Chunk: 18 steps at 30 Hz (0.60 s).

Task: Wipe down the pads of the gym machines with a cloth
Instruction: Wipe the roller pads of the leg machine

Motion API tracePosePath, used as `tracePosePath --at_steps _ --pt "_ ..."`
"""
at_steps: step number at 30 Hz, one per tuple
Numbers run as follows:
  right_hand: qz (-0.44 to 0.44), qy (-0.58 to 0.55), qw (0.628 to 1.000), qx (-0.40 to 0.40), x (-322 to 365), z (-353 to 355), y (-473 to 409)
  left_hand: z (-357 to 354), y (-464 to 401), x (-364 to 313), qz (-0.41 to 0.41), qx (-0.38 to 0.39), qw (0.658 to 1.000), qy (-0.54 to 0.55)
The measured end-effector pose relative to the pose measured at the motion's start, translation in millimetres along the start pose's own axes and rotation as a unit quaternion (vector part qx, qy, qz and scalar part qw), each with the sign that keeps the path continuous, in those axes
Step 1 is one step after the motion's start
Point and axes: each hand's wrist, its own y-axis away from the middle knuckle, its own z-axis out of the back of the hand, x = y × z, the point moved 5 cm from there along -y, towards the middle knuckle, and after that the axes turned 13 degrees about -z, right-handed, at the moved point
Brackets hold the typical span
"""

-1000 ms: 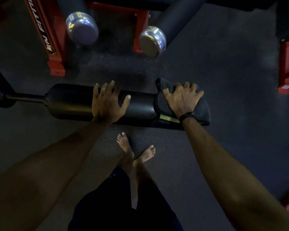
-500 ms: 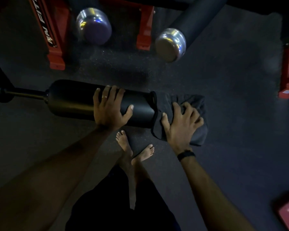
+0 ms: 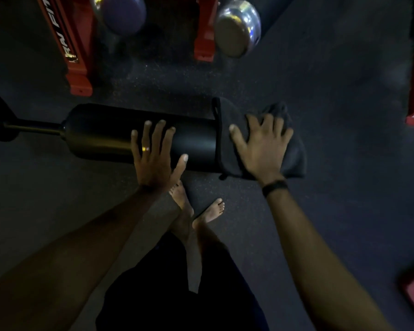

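Black roller pad [image 3: 134, 132] runs horizontally across mid-frame, cantilevered on a thin metal shaft [image 3: 31, 127] going off to the left; floor below it. Left hand [image 3: 153, 154] lies flat on the pad's middle, fingers straight and spread, ring visible: bracing, not gripping. Right hand [image 3: 261, 146] is also flat and spread, palm pressing a dark cloth [image 3: 294, 154] that's draped over the pad's free right end; nothing curled round it. Cloth covers the end cap and hangs a bit below the near side, its hem [image 3: 216, 130] running across the pad. Handling, as I read it: pad is foam under smooth vinyl, gives slightly under palm pressure, surface likely slick, and it probably spins on the shaft, so it needs the left hand holding it or the wipe just turns it. Cloth is soft, light, bunches easily; best controlled with a broad palm on top, or wrapped round the cylinder and dragged along its length. Lighting is poor, so can't tell whether the cloth is damp or how many layers are folded. Two more roller pads with chrome end caps [image 3: 237, 27] sit beyond, between red frame feet [image 3: 79, 75], apparently not yet reached.
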Motion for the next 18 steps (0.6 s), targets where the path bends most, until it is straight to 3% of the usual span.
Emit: tracePosePath --at_steps 3,8,11,14,16,18 --pt "0.002 -0.029 1.000 -0.003 -11.0 -6.4 42.4 5.7 13.6 -8.5 0.016 0.001 1.000 0.024" --pt "-0.011 0.006 1.000 -0.017 0.9 -1.6 12.6 24.3 -30.3 10.1 0.056 -0.057 0.990 0.112" --pt "-0.027 0.062 0.988 0.137 15.7 -5.6 -41.9 24.3 -62.0 44.1 0.086 -0.061 0.989 0.104" --pt "-0.076 0.065 0.936 0.338 24.3 -22.2 -80.7 11.4 -62.7 68.8 0.114 0.037 0.990 0.072" --pt "-0.081 0.079 0.928 0.355 25.6 -27.8 -86.2 4.4 -59.6 69.4 0.105 0.072 0.991 0.046" --pt "-0.059 0.067 0.954 0.287 24.1 -25.2 -77.3 3.1 -52.5 67.0 0.079 0.059 0.995 0.026"
